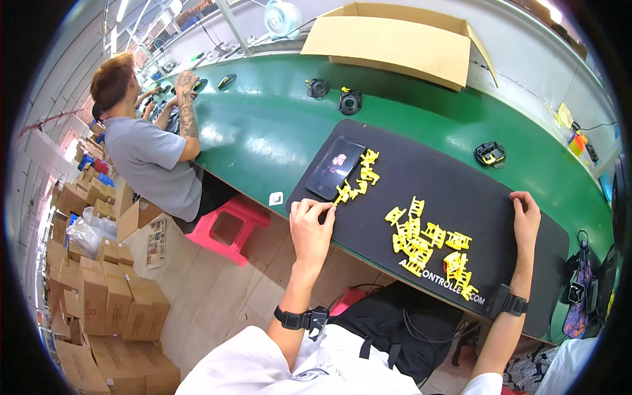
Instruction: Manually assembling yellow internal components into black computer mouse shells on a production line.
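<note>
Green workbench (257,131) is curving across the upper half of the frame, with an open carton (388,52) being supported at its far edge, top centre. Stacked cardboard boxes (105,296) are filling the lower left. At upper left a pink stool (227,227) is being occupied by a co-worker (148,155) in a grey shirt.

At centre right, a black mat (434,174) is being covered in part by yellow pieces (413,245), loosely heaped toward its lower middle. A short row of yellow clips (370,174) is being kept beside a phone (332,174) at frame centre.

The nearest clip's lower end is being met by the left hand (311,227), thumb and fingertips close together; whether it is being pinched cannot be told. The mat's right edge is being overlapped by the right hand (526,214), its fingers being held bent and bunched; whether anything is being gripped cannot be told.
</note>
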`<state>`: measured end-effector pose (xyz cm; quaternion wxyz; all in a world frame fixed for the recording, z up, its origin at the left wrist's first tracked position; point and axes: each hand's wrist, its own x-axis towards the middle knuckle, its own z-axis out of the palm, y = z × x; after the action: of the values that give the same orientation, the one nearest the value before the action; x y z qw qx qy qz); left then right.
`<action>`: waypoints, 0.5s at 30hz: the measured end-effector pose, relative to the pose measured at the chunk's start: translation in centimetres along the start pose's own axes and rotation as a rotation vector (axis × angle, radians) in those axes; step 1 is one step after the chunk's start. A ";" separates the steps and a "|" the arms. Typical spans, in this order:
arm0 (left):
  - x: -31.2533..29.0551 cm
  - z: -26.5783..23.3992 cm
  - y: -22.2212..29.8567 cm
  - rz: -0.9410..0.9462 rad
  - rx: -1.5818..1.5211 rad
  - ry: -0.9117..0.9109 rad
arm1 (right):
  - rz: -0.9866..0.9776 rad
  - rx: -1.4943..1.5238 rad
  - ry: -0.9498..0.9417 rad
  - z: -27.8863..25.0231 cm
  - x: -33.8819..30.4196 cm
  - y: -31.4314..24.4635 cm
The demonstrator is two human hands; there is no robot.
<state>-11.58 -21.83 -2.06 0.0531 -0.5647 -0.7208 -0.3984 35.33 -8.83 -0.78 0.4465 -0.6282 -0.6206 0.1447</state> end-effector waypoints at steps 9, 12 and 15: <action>0.5 -0.5 -0.9 -0.227 -0.285 0.011 | -0.008 0.006 -0.014 -0.2 0.1 0.1; 0.5 -0.3 -1.1 -0.217 -0.307 0.020 | -0.021 -0.023 -0.033 0.0 0.5 -0.7; 0.3 0.1 -0.9 -0.211 -0.312 -0.005 | -0.050 -0.020 -0.009 0.2 0.0 -1.6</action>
<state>-12.44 -21.59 -2.47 -0.0789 -0.4885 -0.7058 -0.5070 34.14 -9.06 0.25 0.4408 -0.6162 -0.6395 0.1303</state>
